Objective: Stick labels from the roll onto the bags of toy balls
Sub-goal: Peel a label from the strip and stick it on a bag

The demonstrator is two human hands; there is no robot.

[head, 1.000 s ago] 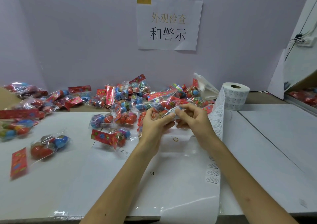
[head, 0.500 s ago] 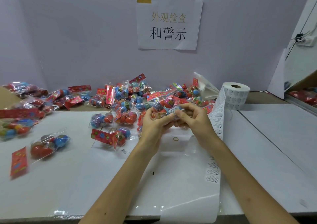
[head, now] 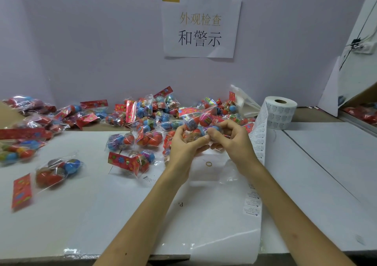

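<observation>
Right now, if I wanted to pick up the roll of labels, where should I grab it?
Probably round its curved side, coming from the right. The roll stands on end with its hole facing up, so the side wall is easy to wrap. Its strip trails off the left side, so keep clear of that side.

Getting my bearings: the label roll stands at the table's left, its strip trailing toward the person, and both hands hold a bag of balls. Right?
No: the head view shows the label roll at the right of the table. Its strip does trail toward the person, and the left hand and right hand hold a bag of balls.
</observation>
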